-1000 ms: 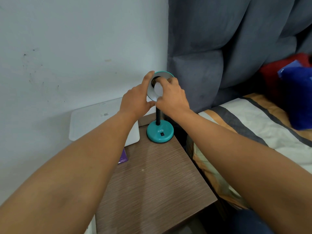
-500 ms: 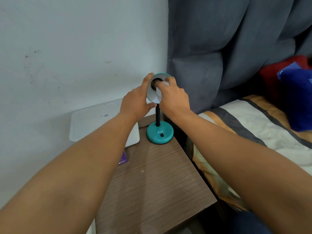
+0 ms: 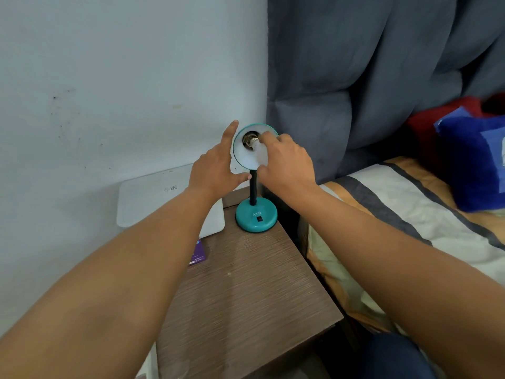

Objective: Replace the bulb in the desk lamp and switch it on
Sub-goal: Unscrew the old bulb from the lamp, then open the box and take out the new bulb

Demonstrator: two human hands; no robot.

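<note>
A teal desk lamp stands at the back of the wooden bedside table point(image 3: 246, 291), its round base point(image 3: 256, 218) carrying a small black switch. The shade point(image 3: 243, 157) tilts toward me and shows a white inside. My right hand point(image 3: 284, 162) is closed around a white bulb point(image 3: 258, 151), whose metal screw end sits at the dark socket in the shade's middle. My left hand point(image 3: 216, 168) is just left of the shade with fingers spread, thumb under the rim, index finger up beside the edge. Whether it touches the shade is unclear.
A flat white box point(image 3: 153, 198) leans against the wall behind the table. A small purple card point(image 3: 198, 254) lies on the table's left edge. A bed point(image 3: 410, 214) with striped sheet and blue pillow point(image 3: 475, 160) lies on the right, with a grey padded headboard point(image 3: 369, 77).
My left hand has let go of the shade and opened beside it. My right hand has drawn back slightly, so the bulb's screw end and the socket now show.
</note>
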